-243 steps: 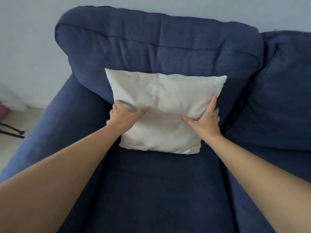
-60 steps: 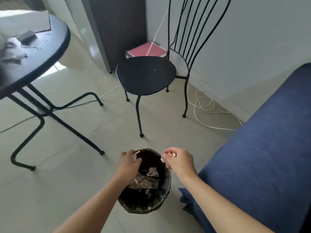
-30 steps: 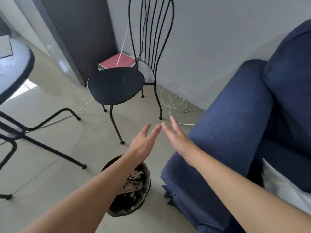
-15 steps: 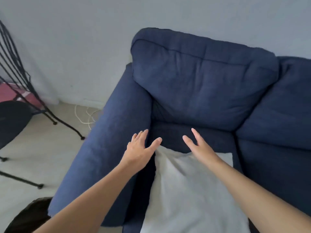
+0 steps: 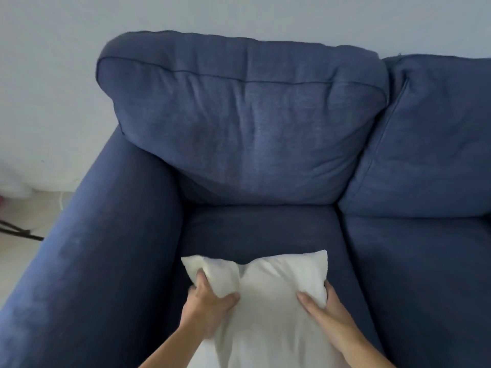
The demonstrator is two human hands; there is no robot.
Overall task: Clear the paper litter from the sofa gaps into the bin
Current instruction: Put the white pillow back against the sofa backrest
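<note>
The left hand [image 5: 210, 305] is closed on the pillow [image 5: 268, 312], fingers curled under its far-left corner and thumb pressed across the top, so the corner bunches up into a fold. The right hand [image 5: 325, 308] is closed on the pillow too, at its right edge: the thumb lies flat on the upper face and the fingers wrap round the side and out of sight. Both hands grip the end of the pillow that is farther from the person, and neither is clearly nearer to the sofa's back than the other.

The pillow lies flat on the seat cushion [image 5: 260, 229], its long side running from the person toward the back cushion [image 5: 247, 123]. Its near end runs off the bottom of the view.

Beyond the pillow's far edge a strip of bare seat cushion leads to the crease under the back cushion. To the left of the pillow runs the gap along the armrest [image 5: 106, 248]; to its right, the seam against the next seat cushion [image 5: 425, 274].

No paper shows in any of these gaps, and the bin is out of view. The likely move is to lift the pillow straight ahead and stand it against the back cushion, though paper deep in a crease could be hidden.
</note>
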